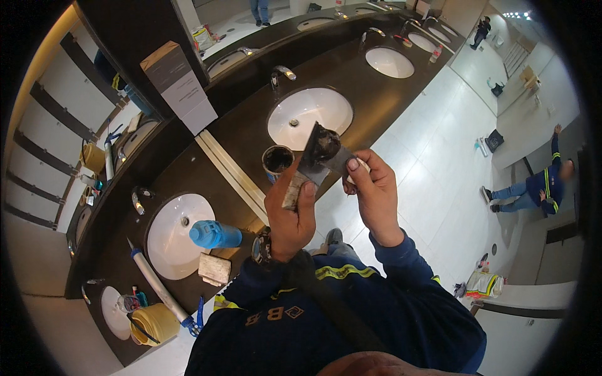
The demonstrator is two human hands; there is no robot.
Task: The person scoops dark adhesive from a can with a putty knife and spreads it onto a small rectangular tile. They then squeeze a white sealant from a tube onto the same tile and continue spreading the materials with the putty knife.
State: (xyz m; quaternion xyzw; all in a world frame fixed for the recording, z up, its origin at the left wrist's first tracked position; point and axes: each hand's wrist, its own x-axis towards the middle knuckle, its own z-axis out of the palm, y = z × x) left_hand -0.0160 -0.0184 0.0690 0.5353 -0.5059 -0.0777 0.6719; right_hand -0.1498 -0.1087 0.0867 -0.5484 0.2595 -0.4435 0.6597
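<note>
My left hand grips the pale, stained handle of a wide putty knife. A lump of dark paste lies on its blade. Between the thumb and fingers of my right hand is a second putty knife, its blade reaching into the paste against the first blade. Both tools are in the air at the front edge of the dark counter. Just left of them stands an open tin smeared inside with dark material.
White basins are set along the dark counter. A tall carton, pale strips, a blue bottle, a stained block, a caulking gun and a yellow bucket rest there. Another person stands at right.
</note>
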